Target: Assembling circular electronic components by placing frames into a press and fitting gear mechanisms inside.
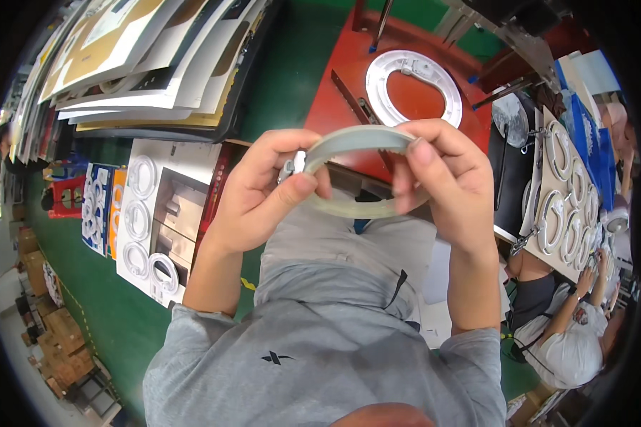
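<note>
Raised in front of my body is a pale ring-shaped part [363,138], gripped between both hands, its greyish band facing me. My left hand [260,188] is closed on its left side, thumb toward me. Beside those fingers sits a small shiny metal-and-white piece [296,163]; whether it belongs to the ring I cannot tell. My right hand [454,181] pinches the opposite side, with the thumb on the upper band and other fingers lower down. Beyond the hands, a similar white ring housing [445,80] lies on a red work surface [329,99].
Stacked cardboard and white sheets [132,89] fill a black tray at the far left. Below them, a white board [130,256] carries several rings. On the right, a co-worker [569,341] works by a board [541,245] of white rings. A dark straight bar [349,96] lies on the red surface.
</note>
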Demonstrator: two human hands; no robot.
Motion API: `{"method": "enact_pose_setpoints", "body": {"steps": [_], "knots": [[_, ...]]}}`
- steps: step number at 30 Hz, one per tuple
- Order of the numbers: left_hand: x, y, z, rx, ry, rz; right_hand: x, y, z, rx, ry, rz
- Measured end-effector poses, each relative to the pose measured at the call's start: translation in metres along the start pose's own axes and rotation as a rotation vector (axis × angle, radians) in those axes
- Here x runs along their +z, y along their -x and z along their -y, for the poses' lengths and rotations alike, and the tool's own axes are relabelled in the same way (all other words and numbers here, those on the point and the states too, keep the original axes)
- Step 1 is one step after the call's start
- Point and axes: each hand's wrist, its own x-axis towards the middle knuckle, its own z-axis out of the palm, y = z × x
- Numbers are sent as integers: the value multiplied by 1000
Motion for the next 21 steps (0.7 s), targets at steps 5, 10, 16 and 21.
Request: {"method": "enact_pose_setpoints", "body": {"steps": [5,10,16,21], "knots": [[3,-2,2,-15,113,15,-5,6,-3,37,-149,-149],[2,-6,-2,-115,60,11,-6,12,-3,-65,-63,-239],[-13,-5,-2,-142,-167,60,-9,3,0,117,-55,-124],[-17,5,9,-230,-54,-61,-30,-39,-12,-296,639,-268]]}}
